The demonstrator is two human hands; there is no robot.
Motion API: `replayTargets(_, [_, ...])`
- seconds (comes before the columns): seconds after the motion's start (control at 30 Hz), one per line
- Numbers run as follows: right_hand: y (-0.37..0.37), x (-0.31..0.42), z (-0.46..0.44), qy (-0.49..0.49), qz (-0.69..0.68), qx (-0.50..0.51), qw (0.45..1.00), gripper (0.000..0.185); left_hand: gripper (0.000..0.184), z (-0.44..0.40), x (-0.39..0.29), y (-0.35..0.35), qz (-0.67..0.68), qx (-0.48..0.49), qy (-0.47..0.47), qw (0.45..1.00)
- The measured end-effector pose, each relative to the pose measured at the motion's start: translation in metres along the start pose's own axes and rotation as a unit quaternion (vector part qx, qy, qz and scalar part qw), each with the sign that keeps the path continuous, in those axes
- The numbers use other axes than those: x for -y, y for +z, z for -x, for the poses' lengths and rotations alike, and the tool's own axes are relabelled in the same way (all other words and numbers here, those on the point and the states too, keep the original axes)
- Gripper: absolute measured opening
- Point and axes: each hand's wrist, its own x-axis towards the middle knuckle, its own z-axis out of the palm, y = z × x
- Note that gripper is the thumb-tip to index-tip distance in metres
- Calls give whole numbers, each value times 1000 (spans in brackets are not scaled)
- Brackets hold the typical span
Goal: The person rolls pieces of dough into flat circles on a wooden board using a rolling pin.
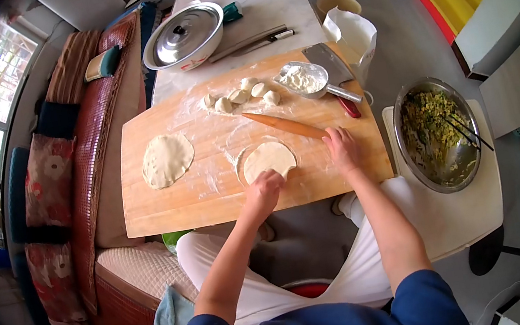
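Note:
My left hand (263,191) is closed on the near edge of a round, flat piece of dough (269,160) lying on the floured wooden board (318,187). At the right, my right hand (341,148) grips the near end of a tapered wooden rolling pin (288,125), whose other end points up and left. A larger flat dough round (168,161) rests on the left part of the board. Several small dough pieces (238,96) sit in flour near the far edge. Beside them is a metal scoop (305,78) holding flour.
A cleaver (329,63) with a red handle lies behind the scoop. A lidded bowl (183,36) stands beyond the board. To the right, a metal bowl (438,134) holds chopped filling and chopsticks. A white bag (353,39) is at the board's far right corner.

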Motion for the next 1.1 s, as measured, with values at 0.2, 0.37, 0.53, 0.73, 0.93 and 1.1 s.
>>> replayTargets(0.2, [1, -1, -1, -3, 2, 1, 1000, 25, 18, 6, 15, -3, 119, 0, -146, 982])
replayTargets(0.37, [1, -2, -2, 0, -7, 7, 1000, 25, 56, -43, 28, 24, -205, -34, -73, 975])
replayTargets(0.53, [1, 1, -1, 7, -19, 8, 1000, 25, 85, -50, 18, 34, -230, 32, -81, 969])
replayTargets(0.73, [-3, -1, 3, -8, -37, 10, 999, 26, 82, -38, 2, 49, -217, 50, -98, 970])
replayTargets(0.93, [4, -1, -1, -5, -39, 10, 999, 25, 66, -53, 80, 20, -252, -85, -142, 954])
replayTargets(1.1, [-4, 0, -4, -4, -28, 19, 999, 25, 65, -69, 122, -9, -243, -61, -217, 943])
